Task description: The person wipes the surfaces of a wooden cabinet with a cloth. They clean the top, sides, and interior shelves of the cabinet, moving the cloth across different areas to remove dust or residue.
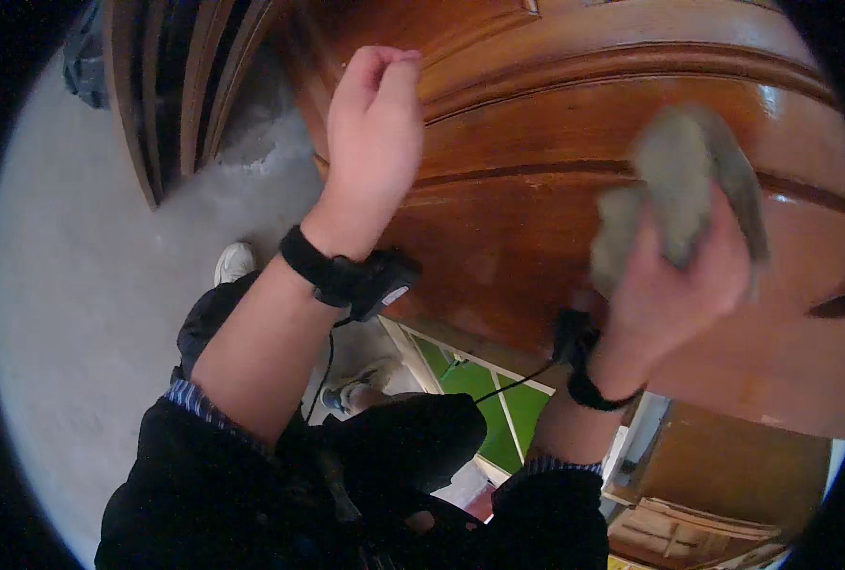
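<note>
A crumpled grey-green cloth [675, 164] is gripped in my right hand [686, 278], above a varnished reddish-brown wooden panel [494, 242]. Both cloth and hand are blurred, and whether the cloth touches the wood cannot be told. Over the left part of the panel, my left hand [376, 121] is curled with its thumb against the fingers. Nothing shows in it, though its palm side is hidden. Raised moulding [608, 60] and a dark groove [529, 169] run across the panel. Each wrist wears a black strap with a small device and a cable.
Dark slatted wooden pieces [169, 85] stand at upper left on the grey concrete floor [73, 299]. Beneath the panel's near edge are a green board [458, 385] with pale strips and a brown wooden piece [736, 463]. A dark bag [86, 60] lies at far left.
</note>
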Action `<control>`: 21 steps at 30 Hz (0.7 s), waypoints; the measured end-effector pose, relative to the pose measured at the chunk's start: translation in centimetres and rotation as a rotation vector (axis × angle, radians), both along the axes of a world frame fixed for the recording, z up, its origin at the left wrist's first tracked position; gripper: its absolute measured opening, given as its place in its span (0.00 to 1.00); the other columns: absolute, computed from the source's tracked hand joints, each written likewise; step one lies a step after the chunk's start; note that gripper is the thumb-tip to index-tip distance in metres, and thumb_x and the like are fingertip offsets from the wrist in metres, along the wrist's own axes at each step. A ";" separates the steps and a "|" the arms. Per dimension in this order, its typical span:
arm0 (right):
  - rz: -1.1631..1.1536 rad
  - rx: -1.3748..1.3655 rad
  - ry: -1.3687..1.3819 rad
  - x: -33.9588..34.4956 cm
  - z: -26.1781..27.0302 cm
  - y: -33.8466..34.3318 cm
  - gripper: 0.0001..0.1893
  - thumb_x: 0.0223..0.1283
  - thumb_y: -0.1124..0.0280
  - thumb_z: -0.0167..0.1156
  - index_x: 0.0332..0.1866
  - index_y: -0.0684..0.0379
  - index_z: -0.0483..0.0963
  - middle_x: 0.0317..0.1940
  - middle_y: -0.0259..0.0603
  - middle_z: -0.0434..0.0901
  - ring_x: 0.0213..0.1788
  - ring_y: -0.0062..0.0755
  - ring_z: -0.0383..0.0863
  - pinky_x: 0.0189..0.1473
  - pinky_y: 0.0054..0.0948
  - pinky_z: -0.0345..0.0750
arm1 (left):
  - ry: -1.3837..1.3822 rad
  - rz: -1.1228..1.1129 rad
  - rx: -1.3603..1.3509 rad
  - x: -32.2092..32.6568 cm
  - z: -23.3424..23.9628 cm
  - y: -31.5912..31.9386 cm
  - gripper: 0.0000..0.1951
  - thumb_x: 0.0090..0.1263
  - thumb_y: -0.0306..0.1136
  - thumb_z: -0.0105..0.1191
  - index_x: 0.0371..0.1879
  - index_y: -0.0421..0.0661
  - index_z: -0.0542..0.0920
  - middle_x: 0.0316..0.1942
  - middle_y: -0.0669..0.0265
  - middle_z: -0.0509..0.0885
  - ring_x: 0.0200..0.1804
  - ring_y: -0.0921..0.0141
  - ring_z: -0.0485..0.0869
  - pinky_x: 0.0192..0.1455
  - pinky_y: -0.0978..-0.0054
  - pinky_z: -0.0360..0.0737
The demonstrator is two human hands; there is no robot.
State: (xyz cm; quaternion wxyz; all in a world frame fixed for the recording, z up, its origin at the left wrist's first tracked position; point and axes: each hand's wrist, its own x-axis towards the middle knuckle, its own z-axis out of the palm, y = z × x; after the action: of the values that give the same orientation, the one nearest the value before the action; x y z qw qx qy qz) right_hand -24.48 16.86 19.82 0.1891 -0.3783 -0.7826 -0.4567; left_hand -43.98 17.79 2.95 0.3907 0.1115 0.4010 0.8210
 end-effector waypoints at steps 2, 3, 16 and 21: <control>0.025 0.180 0.114 2.9 -0.4 -0.5 0.34 0.50 0.55 0.80 0.62 0.60 0.81 0.53 0.50 0.86 0.55 0.57 0.82 0.59 0.53 0.77 | 0.028 -0.016 0.003 0.3 0.1 0.1 0.10 0.82 0.35 0.53 0.44 0.41 0.80 0.33 0.73 0.80 0.35 0.80 0.75 0.37 0.76 0.76; 0.006 0.249 0.180 4.4 -1.7 -0.6 0.35 0.50 0.54 0.80 0.62 0.60 0.81 0.54 0.52 0.86 0.56 0.58 0.82 0.59 0.53 0.77 | 0.020 -0.005 0.020 0.6 0.1 0.3 0.09 0.81 0.35 0.54 0.43 0.41 0.81 0.33 0.72 0.80 0.36 0.79 0.75 0.38 0.75 0.76; -0.147 0.236 0.521 10.0 -17.3 -8.9 0.35 0.53 0.51 0.81 0.61 0.62 0.80 0.57 0.56 0.84 0.56 0.56 0.81 0.60 0.51 0.79 | 0.504 -0.947 0.934 4.8 7.9 -9.5 0.11 0.64 0.35 0.57 0.28 0.39 0.86 0.26 0.49 0.87 0.31 0.54 0.87 0.36 0.55 0.81; -0.124 0.122 0.644 9.8 -18.7 -10.5 0.36 0.54 0.51 0.80 0.63 0.63 0.79 0.58 0.56 0.83 0.58 0.56 0.81 0.61 0.51 0.78 | 0.559 -1.113 0.980 7.5 9.2 -12.1 0.11 0.64 0.36 0.58 0.32 0.41 0.87 0.33 0.46 0.88 0.34 0.53 0.87 0.36 0.53 0.81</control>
State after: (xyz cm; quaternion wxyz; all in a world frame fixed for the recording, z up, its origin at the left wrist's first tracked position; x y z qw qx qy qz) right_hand -14.65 6.39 1.14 0.4208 -0.5380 -0.6294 -0.3706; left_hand -36.46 5.69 12.11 0.5353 0.6569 -0.0374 0.5297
